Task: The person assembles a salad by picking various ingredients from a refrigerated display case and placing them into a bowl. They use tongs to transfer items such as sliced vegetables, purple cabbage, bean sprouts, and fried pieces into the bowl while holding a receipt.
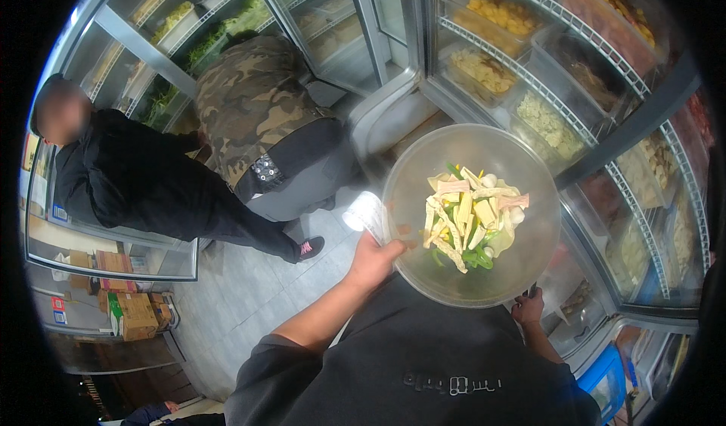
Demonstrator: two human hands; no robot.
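My left hand point(374, 262) grips the near-left rim of a large translucent plastic bowl point(412, 191), with the thumb over the edge. Cut food point(473, 218) lies in the bowl: pale strips like tofu skin, pink pieces, green vegetable pieces and small white balls. Beside that hand, at the rim, is a white printed slip point(365, 211); how it is held is hard to tell. My right hand point(528, 306) is closed just past the bowl's lower right edge, around something small and dark that I cannot make out.
Glass-door fridges with wire shelves point(529, 82) and food tubs point(548, 123) stand at right and far left. A person in a camouflage top point(253, 101) bends into the left fridge; another in black point(136, 176) stands beside. Cardboard boxes point(134, 316) and a blue chair point(607, 377) flank me.
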